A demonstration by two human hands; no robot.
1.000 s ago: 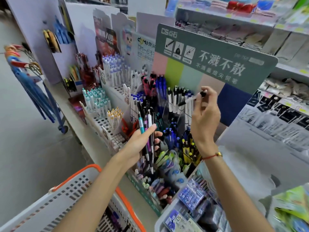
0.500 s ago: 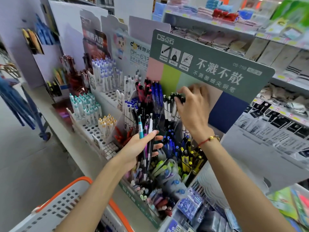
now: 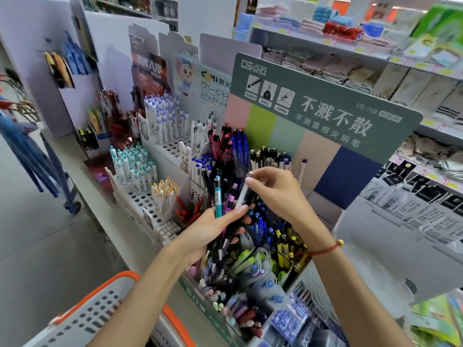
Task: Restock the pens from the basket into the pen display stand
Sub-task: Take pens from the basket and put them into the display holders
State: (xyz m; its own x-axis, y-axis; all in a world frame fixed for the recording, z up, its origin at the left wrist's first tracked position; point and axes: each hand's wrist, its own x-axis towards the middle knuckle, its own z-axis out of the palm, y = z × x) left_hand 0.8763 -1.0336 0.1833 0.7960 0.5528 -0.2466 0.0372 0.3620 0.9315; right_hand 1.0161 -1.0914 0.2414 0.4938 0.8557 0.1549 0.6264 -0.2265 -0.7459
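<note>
My left hand (image 3: 210, 229) grips a bundle of pens (image 3: 226, 204), among them a teal, a pink and black ones, held upright in front of the pen display stand (image 3: 325, 101). My right hand (image 3: 273, 194) pinches the top of a white pen (image 3: 242, 194) that stands in that bundle. The stand's tiered slots hold several black, white, blue and yellow pens (image 3: 271, 157). The white basket with orange rim (image 3: 105, 304) hangs at my lower left; its contents are hidden.
More pen racks (image 3: 140, 169) stand to the left on the white shelf. Loose packets (image 3: 288, 319) lie at the stand's foot. Shelves of folded textiles (image 3: 325, 66) rise behind. Blue umbrellas (image 3: 27, 156) hang on a trolley in the aisle at left.
My right hand left the black-capped pens at the stand's back row and came down to the bundle in my left hand, where it now pinches a white pen. The view shifted.
</note>
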